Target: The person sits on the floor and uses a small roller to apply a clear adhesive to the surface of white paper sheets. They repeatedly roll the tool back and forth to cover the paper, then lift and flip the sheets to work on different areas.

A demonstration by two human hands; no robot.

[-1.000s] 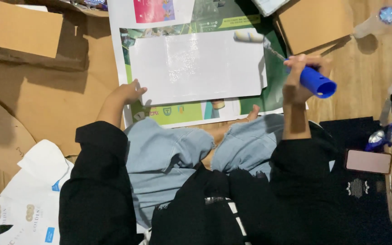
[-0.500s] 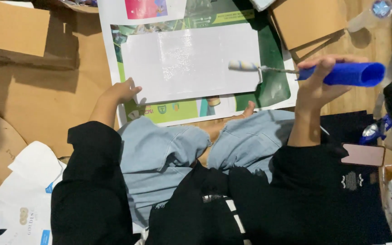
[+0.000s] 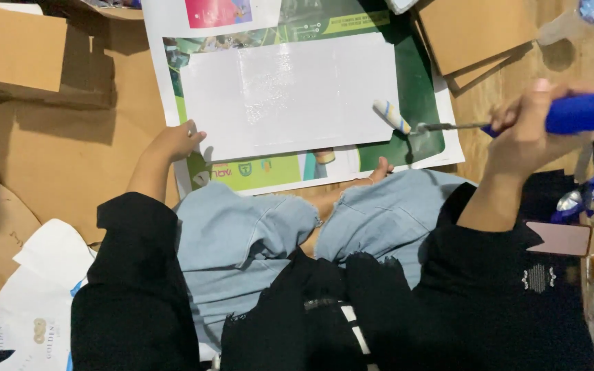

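Here, scene lines:
Right hand (image 3: pixel 527 130): fingers clamped on the blue handle of a small paint roller (image 3: pixel 448 124).
Roller head: at the white sheet's (image 3: pixel 290 96) right edge, over the green poster (image 3: pixel 407 75).
Left hand (image 3: pixel 172 142): fingers apart, fingertips pressing the sheet's lower left corner.
Floor: flat cardboard (image 3: pixel 63 144) left of the poster, cardboard pieces (image 3: pixel 476 34) upper right.
Phone (image 3: pixel 559 238): beside the right knee.

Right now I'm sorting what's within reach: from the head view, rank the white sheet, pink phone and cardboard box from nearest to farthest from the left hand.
1. White sheet, touching the left hand.
2. Cardboard box, upper left.
3. Pink phone, far right.
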